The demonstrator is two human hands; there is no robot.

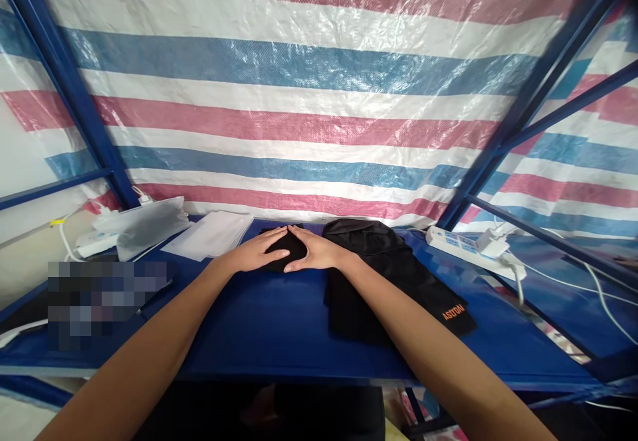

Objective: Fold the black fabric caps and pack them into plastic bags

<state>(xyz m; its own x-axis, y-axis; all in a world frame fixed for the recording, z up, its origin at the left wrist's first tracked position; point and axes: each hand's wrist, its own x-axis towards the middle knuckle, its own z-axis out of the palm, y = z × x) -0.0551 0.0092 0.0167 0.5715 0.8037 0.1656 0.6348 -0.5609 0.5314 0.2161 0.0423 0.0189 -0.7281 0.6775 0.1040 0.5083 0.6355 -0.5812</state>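
Note:
My left hand (260,250) and my right hand (319,248) lie flat on a small folded black cloth (293,248) near the back of the blue table (279,321). Their fingertips meet at the top, and the thumbs are spread apart, with black fabric showing between them. Most of the cloth's outline is hidden under the palms. Right of it lies a larger black garment (419,281) with orange lettering near its lower corner. My right forearm passes over part of that garment.
Flat translucent plastic bags (212,234) lie left of my hands, beside a whitish pouch (152,227) and a white power strip (94,244). Another power strip (458,244) with plugs and cables is at right. Blue metal posts (74,89) frame a striped tarp (309,89). A blurred patch covers items at left.

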